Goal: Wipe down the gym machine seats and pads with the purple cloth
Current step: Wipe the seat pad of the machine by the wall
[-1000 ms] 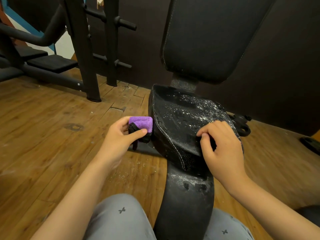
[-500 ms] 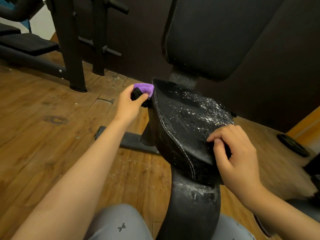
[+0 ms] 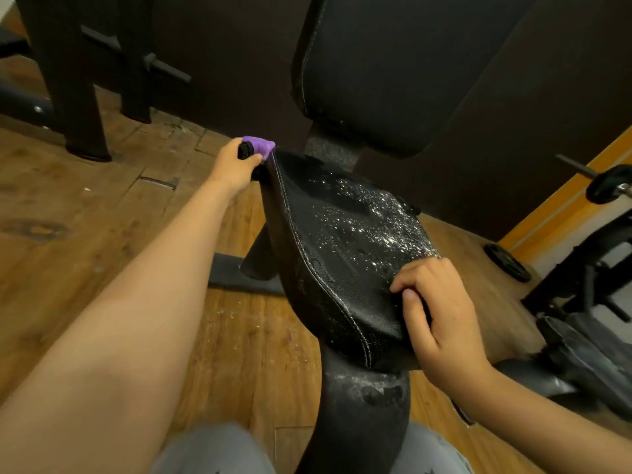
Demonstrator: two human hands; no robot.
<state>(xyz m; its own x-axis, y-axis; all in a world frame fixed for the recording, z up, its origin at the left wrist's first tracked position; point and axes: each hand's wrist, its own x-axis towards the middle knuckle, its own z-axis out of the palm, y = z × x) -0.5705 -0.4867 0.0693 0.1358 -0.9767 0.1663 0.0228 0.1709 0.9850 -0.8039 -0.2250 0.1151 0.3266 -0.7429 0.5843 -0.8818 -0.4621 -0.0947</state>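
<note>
the black back pad [image 3: 386, 63] stands upright above the black seat [image 3: 335, 254], whose top is speckled with glistening droplets. the right hand [image 3: 441, 323] grips the seat's near right edge with curled fingers. the left hand [image 3: 234, 167] pinches the folded purple cloth [image 3: 262, 145] between thumb and fingers, touching the seat's far left corner.
</note>
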